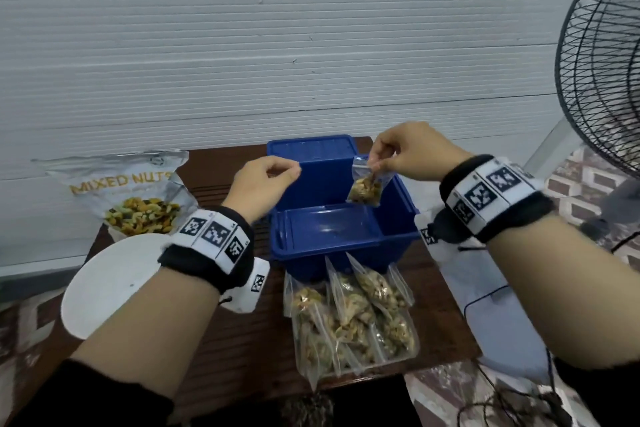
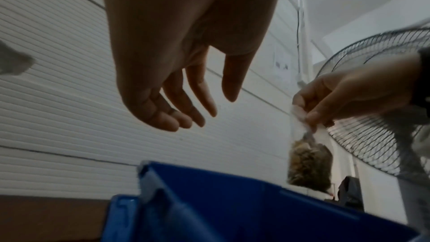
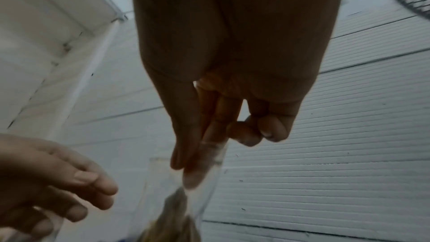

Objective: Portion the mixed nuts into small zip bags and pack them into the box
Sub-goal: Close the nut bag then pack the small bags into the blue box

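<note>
Right hand: your right hand (image 1: pixel 414 152), right of the frame's middle, pinches the top edge of a small clear zip bag of nuts (image 1: pixel 366 185) with thumb and fingers.
Left hand: your left hand (image 1: pixel 258 185), at the frame's middle, hangs loose with relaxed fingers and holds nothing.
Bag: it hangs over the right side of the open blue plastic box (image 1: pixel 337 229).
Risk: you only hold a thin edge, so the bag may slip and land outside the box.
Risk: if the zip is not shut, nuts may spill; I cannot tell.
Box: no bags show inside.
Pile: filled clear zip bags (image 1: pixel 349 315) lie below the box, lower middle.
Big bag: the silver "MIXED NUTS" pouch (image 1: pixel 133 194), left of frame, has nuts.
</note>
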